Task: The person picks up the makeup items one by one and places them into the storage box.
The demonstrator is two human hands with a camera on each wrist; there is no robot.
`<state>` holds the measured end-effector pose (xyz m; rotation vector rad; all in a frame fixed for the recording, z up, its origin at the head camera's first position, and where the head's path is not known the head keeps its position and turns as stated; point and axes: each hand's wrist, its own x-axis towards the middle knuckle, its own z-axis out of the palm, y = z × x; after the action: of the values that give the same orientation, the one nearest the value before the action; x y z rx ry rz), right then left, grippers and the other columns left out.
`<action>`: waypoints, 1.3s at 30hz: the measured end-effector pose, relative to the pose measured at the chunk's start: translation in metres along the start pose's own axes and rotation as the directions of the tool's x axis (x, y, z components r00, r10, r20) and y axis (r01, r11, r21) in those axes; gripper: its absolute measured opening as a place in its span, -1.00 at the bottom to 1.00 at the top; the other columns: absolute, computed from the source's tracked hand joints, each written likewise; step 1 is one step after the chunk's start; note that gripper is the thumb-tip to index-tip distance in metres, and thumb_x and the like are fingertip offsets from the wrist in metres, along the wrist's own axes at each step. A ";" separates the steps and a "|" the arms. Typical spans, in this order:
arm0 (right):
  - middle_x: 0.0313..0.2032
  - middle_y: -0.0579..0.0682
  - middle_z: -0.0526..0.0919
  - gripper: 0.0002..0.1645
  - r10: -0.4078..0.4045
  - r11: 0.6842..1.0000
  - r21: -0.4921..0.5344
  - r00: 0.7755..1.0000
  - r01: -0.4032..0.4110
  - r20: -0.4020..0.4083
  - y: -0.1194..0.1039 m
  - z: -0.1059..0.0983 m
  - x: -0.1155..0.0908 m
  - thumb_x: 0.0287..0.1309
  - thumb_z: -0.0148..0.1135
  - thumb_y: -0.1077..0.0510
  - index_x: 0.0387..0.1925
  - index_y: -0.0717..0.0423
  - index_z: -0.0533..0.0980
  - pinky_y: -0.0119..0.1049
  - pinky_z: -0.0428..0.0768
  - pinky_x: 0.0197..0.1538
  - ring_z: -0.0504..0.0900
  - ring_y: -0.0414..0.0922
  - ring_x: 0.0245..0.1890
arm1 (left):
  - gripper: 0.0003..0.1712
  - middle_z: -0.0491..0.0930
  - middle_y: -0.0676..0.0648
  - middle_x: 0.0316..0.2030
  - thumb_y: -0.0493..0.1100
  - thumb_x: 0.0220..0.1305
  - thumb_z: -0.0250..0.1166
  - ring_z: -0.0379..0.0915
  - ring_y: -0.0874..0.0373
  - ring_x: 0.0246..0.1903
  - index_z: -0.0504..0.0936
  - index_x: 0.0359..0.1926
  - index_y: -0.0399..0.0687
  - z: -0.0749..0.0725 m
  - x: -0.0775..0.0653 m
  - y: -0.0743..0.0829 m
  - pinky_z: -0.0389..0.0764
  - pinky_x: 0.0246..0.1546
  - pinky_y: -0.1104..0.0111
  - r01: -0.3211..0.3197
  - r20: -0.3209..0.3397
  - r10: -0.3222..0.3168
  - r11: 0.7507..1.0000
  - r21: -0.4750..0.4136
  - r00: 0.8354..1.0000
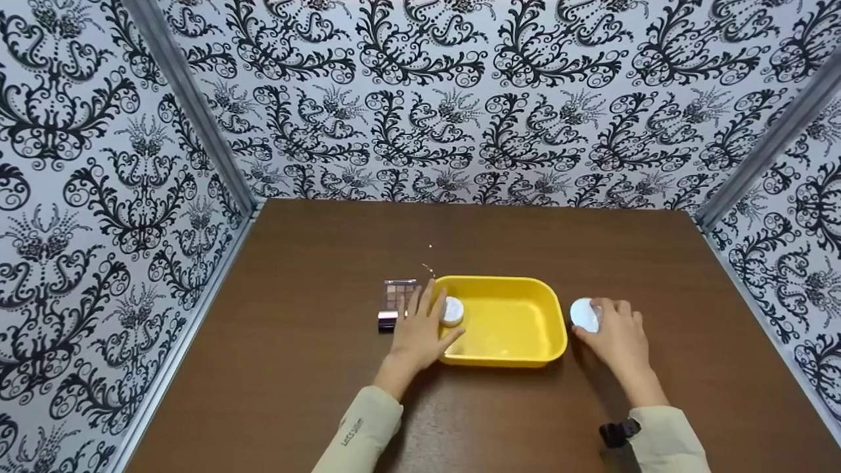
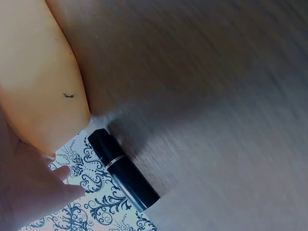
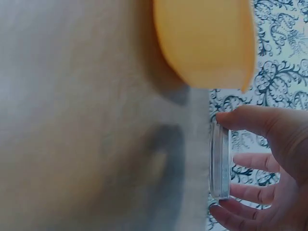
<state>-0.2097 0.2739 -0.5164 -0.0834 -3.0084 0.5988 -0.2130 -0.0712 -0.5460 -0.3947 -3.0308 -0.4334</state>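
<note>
My left hand (image 1: 419, 328) is at the left wall of a yellow plastic tray (image 1: 519, 358), its fingers outside and its thumb inside, gripping the rim. A small round white-topped item (image 1: 452, 311) sits inside the tray by that wall, between index finger and thumb. Beside the hand on the left lie an eyeshadow palette (image 1: 399, 293) and a black lipstick tube (image 2: 126, 171), both partly covered in the head view. To the right of the tray, my right hand (image 1: 619, 334) pinches a flat round case (image 3: 220, 161) by its edge; it has clear sides and a white top.
The brown table (image 1: 315, 263) carries everything. A thin beaded chain (image 1: 428, 268) lies behind the tray's left corner. Patterned walls (image 1: 427, 98) with metal posts (image 1: 197, 112) enclose the back and sides. A black band (image 1: 619, 433) is at the right sleeve.
</note>
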 end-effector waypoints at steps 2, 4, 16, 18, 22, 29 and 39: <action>0.17 0.50 0.33 -0.21 -0.003 1.000 0.006 1.000 0.003 -0.018 -0.007 -0.004 0.003 0.13 0.40 -0.04 0.24 0.34 0.37 0.31 0.46 0.06 0.31 0.40 0.07 | -0.05 -0.12 -0.09 0.60 0.45 0.34 -0.01 -0.01 -0.19 0.53 0.05 0.58 0.11 0.000 0.000 -0.001 0.01 0.53 -0.13 0.000 -0.005 0.000 1.000 0.003 1.000; 0.18 0.48 0.33 -0.21 -0.009 1.000 0.016 0.999 0.010 -0.032 -0.014 -0.008 0.006 0.13 0.39 -0.04 0.25 0.33 0.37 0.30 0.46 0.06 0.30 0.38 0.09 | -0.05 -0.12 -0.10 0.60 0.45 0.34 -0.01 -0.02 -0.19 0.53 0.05 0.58 0.11 -0.001 0.000 -0.001 0.01 0.53 -0.12 -0.001 -0.008 0.001 1.000 0.000 1.000; 0.17 0.32 0.40 -0.24 -0.114 0.989 0.084 0.991 0.120 -0.074 -0.063 -0.006 0.009 0.07 0.46 -0.03 0.24 0.22 0.44 0.20 0.51 0.11 0.34 0.25 0.07 | -0.05 -0.12 -0.08 0.60 0.44 0.32 0.04 -0.01 -0.20 0.52 0.07 0.57 0.12 0.001 0.000 0.000 0.01 0.52 -0.15 0.001 -0.013 -0.001 0.999 -0.037 1.000; 0.16 0.32 0.41 -0.23 -0.131 0.987 0.085 0.989 0.136 -0.063 -0.071 -0.002 0.010 0.05 0.48 -0.04 0.23 0.22 0.44 0.18 0.51 0.11 0.35 0.24 0.06 | -0.05 -0.14 -0.08 0.60 0.44 0.33 0.02 -0.04 -0.19 0.53 0.05 0.58 0.13 0.001 0.000 0.000 0.01 0.52 -0.14 0.004 -0.006 -0.005 0.999 -0.037 1.000; 0.17 0.30 0.42 -0.23 -0.157 0.983 0.089 0.987 0.159 -0.030 -0.086 0.007 0.012 0.03 0.50 -0.04 0.22 0.21 0.46 0.16 0.50 0.14 0.36 0.21 0.07 | -0.04 -0.13 -0.09 0.60 0.45 0.33 0.02 -0.05 -0.19 0.54 0.05 0.58 0.12 0.002 0.001 0.000 0.04 0.51 -0.14 0.007 0.000 -0.007 0.999 -0.037 1.000; 0.15 0.28 0.49 -0.27 -0.226 0.972 0.072 0.974 0.223 0.031 -0.110 0.028 0.014 -0.01 0.53 -0.02 0.17 0.19 0.51 0.15 0.47 0.23 0.42 0.22 0.12 | -0.04 -0.14 -0.09 0.60 0.45 0.34 0.00 -0.09 -0.18 0.55 0.03 0.58 0.13 0.000 0.000 0.000 0.01 0.53 -0.14 0.007 0.007 -0.007 0.999 -0.039 1.000; 0.06 0.21 0.54 -0.37 -0.278 0.959 0.084 0.955 0.270 0.104 -0.127 0.062 0.019 -0.08 0.58 0.05 0.07 0.13 0.58 0.04 0.52 0.16 0.47 0.17 0.06 | -0.03 -0.09 -0.10 0.60 0.47 0.33 -0.03 -0.04 -0.18 0.53 0.06 0.57 0.10 0.002 0.001 0.000 0.04 0.52 -0.13 0.000 -0.008 0.000 1.000 0.005 1.000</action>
<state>-0.2389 0.1340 -0.5238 0.3799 -3.0231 0.6973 -0.2139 -0.0702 -0.5479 -0.3918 -3.0234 -0.4269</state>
